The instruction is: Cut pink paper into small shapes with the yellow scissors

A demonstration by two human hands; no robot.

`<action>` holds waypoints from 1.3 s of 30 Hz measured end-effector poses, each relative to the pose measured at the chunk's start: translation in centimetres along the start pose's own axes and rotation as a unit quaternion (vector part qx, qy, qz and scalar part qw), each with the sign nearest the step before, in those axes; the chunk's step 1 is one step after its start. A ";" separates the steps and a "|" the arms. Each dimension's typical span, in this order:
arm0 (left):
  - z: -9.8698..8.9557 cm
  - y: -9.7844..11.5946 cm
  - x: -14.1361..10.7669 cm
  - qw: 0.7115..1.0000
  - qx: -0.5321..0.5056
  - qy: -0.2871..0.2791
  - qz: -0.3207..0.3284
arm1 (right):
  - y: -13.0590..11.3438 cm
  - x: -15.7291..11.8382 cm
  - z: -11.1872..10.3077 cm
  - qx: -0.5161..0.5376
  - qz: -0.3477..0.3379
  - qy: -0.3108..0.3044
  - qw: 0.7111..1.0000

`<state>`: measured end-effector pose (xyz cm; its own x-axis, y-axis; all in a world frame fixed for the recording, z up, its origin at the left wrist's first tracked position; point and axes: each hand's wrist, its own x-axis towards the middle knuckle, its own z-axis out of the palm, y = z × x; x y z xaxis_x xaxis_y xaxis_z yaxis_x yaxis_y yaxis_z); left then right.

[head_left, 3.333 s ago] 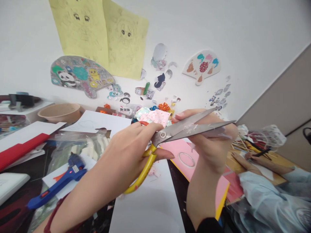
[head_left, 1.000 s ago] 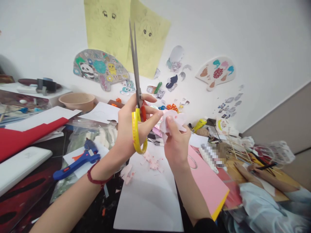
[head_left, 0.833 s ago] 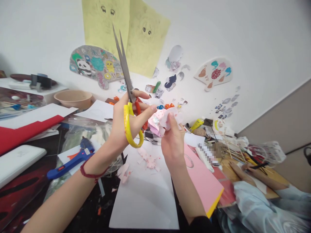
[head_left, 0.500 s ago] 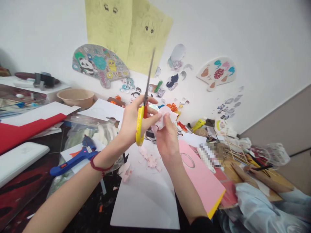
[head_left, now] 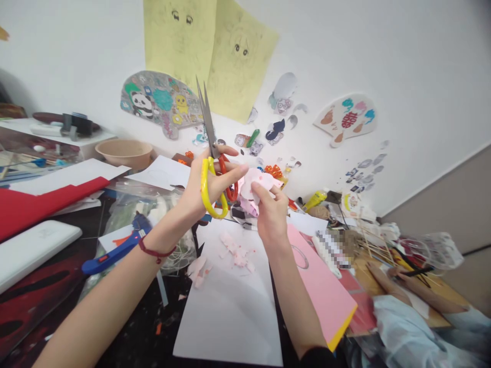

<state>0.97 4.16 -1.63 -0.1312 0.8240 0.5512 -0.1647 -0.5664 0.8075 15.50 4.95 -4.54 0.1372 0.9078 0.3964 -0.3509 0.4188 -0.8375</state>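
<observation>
A pair of scissors [head_left: 210,128] with one yellow and one red handle hangs on the fingers of my left hand [head_left: 203,181], its blades pointing up and slightly parted. My left thumb reaches toward a pale pink paper piece [head_left: 258,180]. Between thumb and fingers, my right hand [head_left: 273,217] pinches that paper piece, which has small reddish dots and a cut edge. Below both hands, pink paper scraps [head_left: 238,251] lie on a white sheet [head_left: 230,312].
A blue glue gun [head_left: 115,253] rests left on a plastic bag. Pink card [head_left: 318,286] lies to the right. Farther right another person's hands [head_left: 399,281] work at a wooden board. A tan bowl [head_left: 125,153] and a white wall with stickers stand behind.
The scissors have swung from edge-on to face-on, blades leaning left and slightly apart. My left thumb has drawn away from the paper; my right hand has shifted a little right with it.
</observation>
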 end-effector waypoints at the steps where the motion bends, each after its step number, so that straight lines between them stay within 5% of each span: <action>1: 0.0 0.1 0.0 1.000 0.002 -0.009 0.000 | -0.1 0.1 -0.1 -0.016 0.000 -0.017 1.000; 5: 0.2 0.4 -0.2 1.000 0.012 -0.020 0.002 | -0.6 0.3 -0.6 -0.068 -0.007 -0.067 0.995; 19: 1.9 1.3 -2.4 0.989 0.115 -0.010 0.091 | -2.2 0.2 -0.6 -0.026 -0.049 -0.050 0.997; 24: 1.5 2.1 -2.9 0.952 0.257 -0.018 0.166 | -3.4 -0.1 -1.0 -0.042 -0.170 0.005 0.985; 29: 1.6 2.2 -3.2 0.895 0.347 -0.105 0.259 | -4.7 -0.8 -1.3 -0.051 -0.220 0.048 0.973; 39: 3.0 1.4 -4.6 0.899 0.349 -0.108 0.240 | -5.2 -1.6 -0.9 -0.002 -0.261 -0.005 0.965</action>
<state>4.26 -0.39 -2.35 0.1824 0.5129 0.8389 0.5247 -0.7723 0.3581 17.96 1.35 -1.22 0.2850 0.5721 0.7690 -0.2330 0.8196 -0.5234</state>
